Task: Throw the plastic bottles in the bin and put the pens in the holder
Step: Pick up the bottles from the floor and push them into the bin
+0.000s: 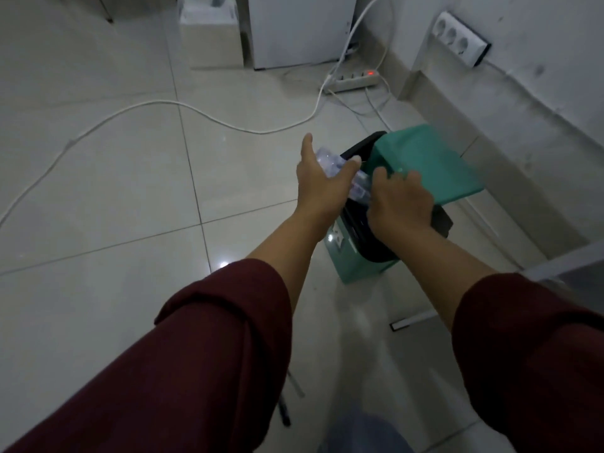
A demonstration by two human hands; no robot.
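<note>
A green bin (354,268) with a black liner stands on the tiled floor by the wall, its green lid (428,165) raised. My left hand (322,186) holds a clear plastic bottle (327,161) over the bin's open mouth. A second clear bottle (359,188) shows between my two hands at the opening. My right hand (400,202) is over the bin at the lid's near edge, fingers curled on it. No pens and no holder are in view.
A white cable (157,104) snakes across the floor to a power strip (354,80) with a red light. A wall socket (459,39) sits on the right wall. White cabinets (294,31) stand at the back. A table edge (572,264) is at the right.
</note>
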